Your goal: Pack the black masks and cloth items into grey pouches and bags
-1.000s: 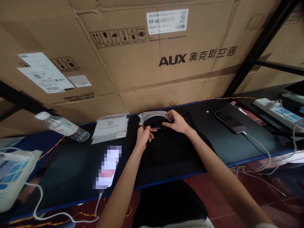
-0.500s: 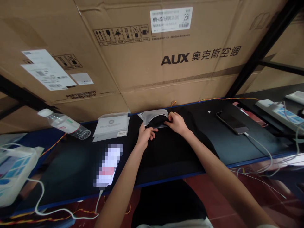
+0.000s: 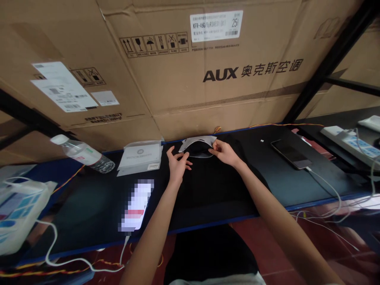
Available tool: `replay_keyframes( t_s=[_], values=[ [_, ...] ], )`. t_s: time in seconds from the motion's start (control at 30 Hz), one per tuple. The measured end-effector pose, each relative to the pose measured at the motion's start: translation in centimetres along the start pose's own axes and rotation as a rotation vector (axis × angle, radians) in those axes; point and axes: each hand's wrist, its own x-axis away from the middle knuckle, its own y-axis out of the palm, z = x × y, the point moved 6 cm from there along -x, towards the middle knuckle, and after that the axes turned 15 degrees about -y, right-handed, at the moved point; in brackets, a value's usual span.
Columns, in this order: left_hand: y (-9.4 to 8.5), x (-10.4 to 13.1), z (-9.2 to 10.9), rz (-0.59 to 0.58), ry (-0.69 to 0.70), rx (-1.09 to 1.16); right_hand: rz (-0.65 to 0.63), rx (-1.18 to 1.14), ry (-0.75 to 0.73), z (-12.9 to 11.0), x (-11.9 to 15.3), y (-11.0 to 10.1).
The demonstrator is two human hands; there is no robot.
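Observation:
A pale sheet or pouch [image 3: 187,143] with a curved edge lies on black cloth [image 3: 216,186] near the back of the table; black shows inside the curve. My right hand [image 3: 223,152] pinches its right edge between thumb and fingers. At its left edge is my left hand [image 3: 178,163], fingers spread, with the tip of one digit touching or very near the pouch's lower left corner. Whether the black material inside the curve is the cloth or a separate item, I cannot tell.
White packets [image 3: 140,156] and a water bottle [image 3: 84,154] stand or lie to the left, above a lit phone [image 3: 137,206]. A dark phone [image 3: 291,154] with a cable is at right. Power strips [image 3: 352,140] sit at the sides. A large carton [image 3: 178,87] stands behind.
The pouch's mouth has bowed wider and the pouch has shifted slightly right. My left hand's fingers have spread and lifted. My right hand keeps its pinch, a little further right.

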Motion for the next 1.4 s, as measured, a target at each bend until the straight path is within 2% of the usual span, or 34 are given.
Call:
replay_keyframes(
  t_s=[0.13, 0.2, 0.37, 0.47, 0.57, 0.63, 0.73, 0.8, 0.9, 1.03, 1.13, 1.3, 1.4],
  values=[
    [0.3, -0.6, 0.1, -0.073, 0.011, -0.029, -0.030, -0.079, 0.016, 0.0, 0.3, -0.4],
    [0.4, -0.9, 0.0, -0.074, 0.010, -0.012, -0.038, -0.083, 0.033, -0.2, 0.3, -0.8],
    [-0.1, -1.4, -0.6, 0.060, 0.001, 0.048, -0.050, 0.121, -0.036, -0.9, 0.2, -1.9],
    [-0.3, -1.3, -0.7, 0.141, 0.059, -0.027, -0.058, 0.275, -0.071, -1.0, 0.2, -2.0],
    [-0.3, -1.1, -0.5, 0.192, 0.139, -0.155, -0.058, 0.378, -0.017, -1.1, 0.4, -1.9],
    [-0.3, -1.2, -0.5, 0.176, 0.165, -0.203, -0.044, 0.408, 0.008, -1.3, 0.6, -1.8],
    [0.1, -1.5, -0.5, 0.090, 0.165, -0.199, -0.053, 0.431, -0.031, -1.6, 0.5, -1.2],
    [0.4, -1.6, -0.6, 0.024, 0.144, -0.156, -0.060, 0.400, -0.041, -1.2, 0.3, -0.9],
    [0.6, -1.6, -0.6, -0.015, 0.114, -0.071, 0.016, 0.249, 0.024, 0.3, 0.0, -0.9],
    [0.4, -1.3, -0.6, 0.076, 0.132, -0.062, 0.130, 0.177, 0.110, 1.6, -0.1, -1.0],
    [0.3, -1.1, -0.7, 0.117, 0.140, -0.095, 0.162, 0.185, 0.164, 1.9, 0.1, -1.0],
    [0.0, -1.1, -0.5, 0.156, 0.187, -0.163, 0.104, 0.201, 0.127, 1.5, 0.3, -1.5],
    [0.2, -1.2, -0.3, 0.099, 0.200, -0.178, -0.006, 0.147, 0.095, 1.9, 0.2, -1.2]
  ],
)
